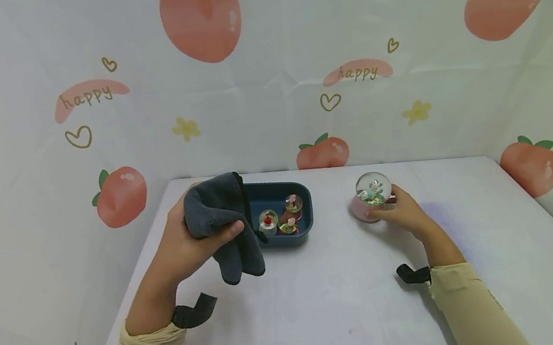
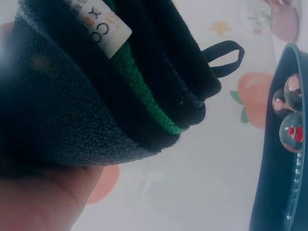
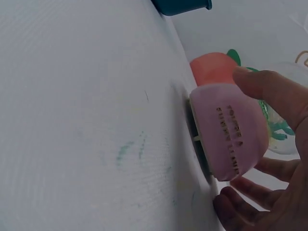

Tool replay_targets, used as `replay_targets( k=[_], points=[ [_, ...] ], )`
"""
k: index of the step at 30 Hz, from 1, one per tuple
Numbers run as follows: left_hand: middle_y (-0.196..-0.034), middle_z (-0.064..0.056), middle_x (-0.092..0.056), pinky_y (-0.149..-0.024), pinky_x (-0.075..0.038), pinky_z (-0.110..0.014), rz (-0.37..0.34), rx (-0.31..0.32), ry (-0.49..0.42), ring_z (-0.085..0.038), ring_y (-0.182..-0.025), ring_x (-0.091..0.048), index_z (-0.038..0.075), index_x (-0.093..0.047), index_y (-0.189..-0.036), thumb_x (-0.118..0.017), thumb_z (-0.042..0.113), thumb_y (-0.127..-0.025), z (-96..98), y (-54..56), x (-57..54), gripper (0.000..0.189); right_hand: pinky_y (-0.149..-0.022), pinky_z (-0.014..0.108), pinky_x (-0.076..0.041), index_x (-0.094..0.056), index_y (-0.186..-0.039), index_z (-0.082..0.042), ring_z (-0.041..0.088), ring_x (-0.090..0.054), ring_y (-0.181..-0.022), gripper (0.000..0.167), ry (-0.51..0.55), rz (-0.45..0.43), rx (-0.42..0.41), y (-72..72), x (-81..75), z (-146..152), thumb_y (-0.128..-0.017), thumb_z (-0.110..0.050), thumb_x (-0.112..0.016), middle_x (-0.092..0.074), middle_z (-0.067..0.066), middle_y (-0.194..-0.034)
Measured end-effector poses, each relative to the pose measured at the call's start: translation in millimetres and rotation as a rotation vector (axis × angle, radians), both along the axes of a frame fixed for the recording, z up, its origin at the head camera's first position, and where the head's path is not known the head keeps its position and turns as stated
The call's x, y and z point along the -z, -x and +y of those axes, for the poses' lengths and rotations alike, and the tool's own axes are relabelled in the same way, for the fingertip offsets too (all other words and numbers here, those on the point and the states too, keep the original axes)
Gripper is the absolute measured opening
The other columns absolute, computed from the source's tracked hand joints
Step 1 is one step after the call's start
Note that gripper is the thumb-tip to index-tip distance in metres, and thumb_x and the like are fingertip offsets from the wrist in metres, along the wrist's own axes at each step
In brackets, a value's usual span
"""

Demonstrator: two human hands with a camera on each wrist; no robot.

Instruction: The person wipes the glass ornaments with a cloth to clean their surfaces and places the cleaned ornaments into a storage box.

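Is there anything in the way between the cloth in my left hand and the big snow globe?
Yes, in the head view: the right part of the blue tray, with three small globes in it, lies between the gray cloth and the big snow globe. Nothing else visible does.

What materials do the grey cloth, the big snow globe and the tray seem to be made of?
Cloth: matte textile, perhaps microfibre; fuzzy pile shows. Big snow globe: clear, shiny dome, glass or plastic; smooth, moulded pink base, possibly resin. Tray: satin, probably plastic, given rounded rim.
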State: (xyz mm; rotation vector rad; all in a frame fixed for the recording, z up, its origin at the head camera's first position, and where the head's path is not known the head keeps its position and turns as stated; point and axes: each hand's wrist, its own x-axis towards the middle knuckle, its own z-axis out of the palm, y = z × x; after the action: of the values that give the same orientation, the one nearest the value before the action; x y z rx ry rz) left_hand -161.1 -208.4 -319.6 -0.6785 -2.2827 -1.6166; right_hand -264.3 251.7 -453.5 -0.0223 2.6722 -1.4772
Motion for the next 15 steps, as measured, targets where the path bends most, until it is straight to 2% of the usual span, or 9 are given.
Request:
replay_targets(
  k=[9, 15],
  points=[
    [-0.119, -0.003, -0.069, -0.092, -0.055, -0.031, -0.006, 0.01, -0.017, -0.021, -0.107, -0.068, 0.013, -0.06, -0.139, -0.088, 0.0, -0.082, 0.1, 0.7, -0.3, 0.065, -0.119, 0.056, -0.039, -0.038, -0.155, 0.006, 0.046, -0.046, -0.146, 0.089, -0.002, -0.067, -0.017, 1.9, 5.1, -1.4, -0.087, -0.025, -0.087, -0.047, 0.03, -0.157],
    [-0.117, -0.003, -0.069, -0.092, -0.055, -0.03, 0.0, 0.01, -0.023, -0.021, -0.107, -0.068, 0.013, -0.061, -0.138, -0.088, 0.0, -0.082, 0.8, 0.7, 0.4, 0.063, -0.116, 0.052, -0.042, -0.042, -0.152, 0.006, 0.044, -0.051, -0.143, 0.086, -0.001, -0.06, -0.012, 3.2, 6.4, -2.8, -0.086, -0.024, -0.088, -0.051, 0.029, -0.154]
  ],
)
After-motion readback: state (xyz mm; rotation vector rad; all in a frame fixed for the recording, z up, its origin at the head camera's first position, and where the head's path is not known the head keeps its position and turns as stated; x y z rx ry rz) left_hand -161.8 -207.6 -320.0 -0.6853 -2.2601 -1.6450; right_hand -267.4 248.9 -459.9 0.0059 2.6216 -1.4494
